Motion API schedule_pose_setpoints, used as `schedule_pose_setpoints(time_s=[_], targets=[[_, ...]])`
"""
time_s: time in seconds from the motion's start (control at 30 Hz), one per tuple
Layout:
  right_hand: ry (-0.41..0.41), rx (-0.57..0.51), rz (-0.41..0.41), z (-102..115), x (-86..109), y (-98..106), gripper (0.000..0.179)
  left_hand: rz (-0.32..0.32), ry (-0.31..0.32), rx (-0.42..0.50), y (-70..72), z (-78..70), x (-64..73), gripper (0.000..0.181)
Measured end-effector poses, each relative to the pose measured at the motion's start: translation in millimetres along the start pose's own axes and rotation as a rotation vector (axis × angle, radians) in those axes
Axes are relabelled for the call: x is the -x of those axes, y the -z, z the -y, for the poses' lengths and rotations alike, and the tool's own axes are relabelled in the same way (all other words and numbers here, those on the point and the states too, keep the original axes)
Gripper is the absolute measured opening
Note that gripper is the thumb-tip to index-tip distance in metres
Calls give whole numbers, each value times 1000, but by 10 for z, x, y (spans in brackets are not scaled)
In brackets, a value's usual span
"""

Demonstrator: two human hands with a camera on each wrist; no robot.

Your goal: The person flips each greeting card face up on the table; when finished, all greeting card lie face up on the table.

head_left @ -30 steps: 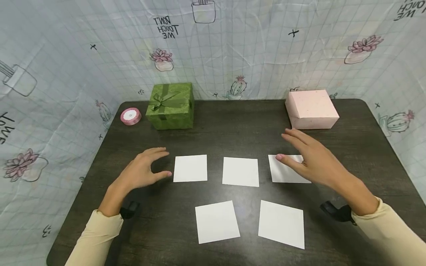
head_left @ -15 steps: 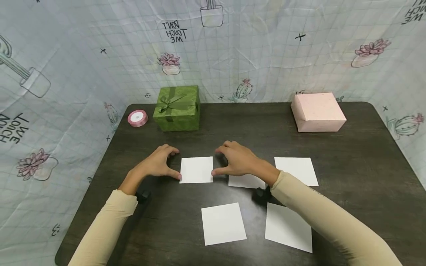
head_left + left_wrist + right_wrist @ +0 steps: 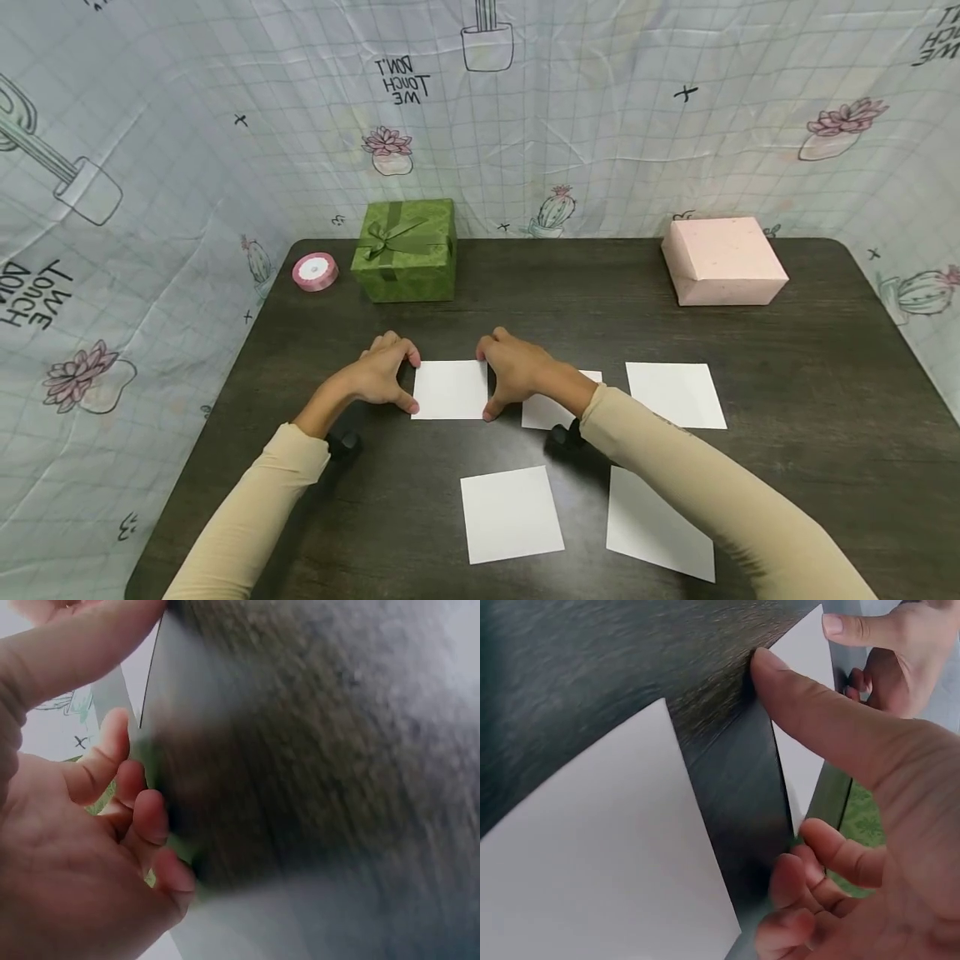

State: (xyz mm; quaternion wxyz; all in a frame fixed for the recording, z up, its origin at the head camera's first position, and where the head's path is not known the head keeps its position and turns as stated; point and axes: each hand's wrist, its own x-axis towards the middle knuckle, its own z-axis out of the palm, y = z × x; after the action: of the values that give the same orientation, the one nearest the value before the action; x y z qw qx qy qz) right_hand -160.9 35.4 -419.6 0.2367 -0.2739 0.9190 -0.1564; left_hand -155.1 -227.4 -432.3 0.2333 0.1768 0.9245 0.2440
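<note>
Five hand-sized white sheets are too many to count here, so several white paper squares lie on the dark table [image 3: 810, 400]. At the back left one, a white paper square [image 3: 450, 390], both hands work from opposite sides. My left hand [image 3: 381, 373] holds its left edge, thumb at the near corner and index finger at the far one. My right hand [image 3: 517, 368] holds the right edge likewise, its other fingers curled in the right wrist view. A second paper square [image 3: 543, 412] is partly hidden under the right wrist.
Another paper square [image 3: 675, 395] lies at the right, with two more nearer me, a left one [image 3: 512, 515] and a right one [image 3: 652, 529] partly under the sleeve. Behind stand a pink ribbon roll [image 3: 315, 272], a green gift box [image 3: 405, 252] and a pink box [image 3: 723, 262].
My right hand has swung left from over the right square to the back left one. My left hand has moved in to its left edge; both hands' fingers have closed onto its edges.
</note>
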Motion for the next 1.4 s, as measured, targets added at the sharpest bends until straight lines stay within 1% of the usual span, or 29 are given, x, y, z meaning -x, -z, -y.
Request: schedule_pose_setpoints(time_s=[0.13,0.23,0.37,0.47,0.53,0.57,0.63,0.7,0.77,0.8,0.87,0.93,1.0,1.03,1.07,1.1,1.17,1.23,1.27,1.3,1.37,1.4], targets=[[-30,-68,9,-11,-31,2,87,-3,1,25,-10,-33,-10,72],[-29,-121,4,-20,-47,-5,87,-6,9,29,-20,-43,-13,77],[-8,-170,-13,-17,-60,-25,92,-16,13,33,-36,-34,-7,75],[3,-172,-26,-2,-46,-37,97,-42,8,69,-34,-43,11,76],[5,-167,-39,11,-26,-40,98,-81,32,119,-21,-55,50,76],[9,-161,-48,18,-16,-41,98,-97,59,160,-6,-67,79,75],[21,-155,-73,26,4,-42,97,-109,133,292,20,-72,137,69],[34,-151,-106,25,20,-50,96,-78,203,471,30,-70,179,59],[46,-143,-135,18,35,-60,96,-13,259,674,21,-71,200,51],[51,-141,-147,14,42,-67,96,18,274,771,5,-67,200,49],[58,-143,-169,-2,59,-85,96,62,287,921,-27,-75,201,46],[63,-164,-182,-19,84,-99,101,66,291,1016,-53,-78,204,46],[58,-191,-211,-41,116,-113,103,50,287,1063,-73,-73,206,47],[52,-227,-227,-55,137,-118,100,41,286,1074,-78,-69,208,48],[43,-272,-234,-70,158,-125,94,32,286,1083,-82,-69,209,48],[28,-345,-230,-81,180,-129,85,25,286,1091,-84,-69,210,49],[-3,-536,-188,-102,217,-138,57,11,285,1104,-86,-70,211,50],[-40,-781,-98,-115,242,-146,34,-2,287,1114,-88,-75,211,51],[-66,-887,-48,-116,248,-150,29,-8,289,1120,-90,-80,210,50],[-91,-984,-8,-115,252,-152,29,-14,289,1128,-94,-81,209,50],[-131,-1104,46,-116,252,-153,32,-19,286,1142,-100,-83,208,49],[-145,-1137,58,-118,248,-150,34,-20,282,1149,-102,-86,208,47]])
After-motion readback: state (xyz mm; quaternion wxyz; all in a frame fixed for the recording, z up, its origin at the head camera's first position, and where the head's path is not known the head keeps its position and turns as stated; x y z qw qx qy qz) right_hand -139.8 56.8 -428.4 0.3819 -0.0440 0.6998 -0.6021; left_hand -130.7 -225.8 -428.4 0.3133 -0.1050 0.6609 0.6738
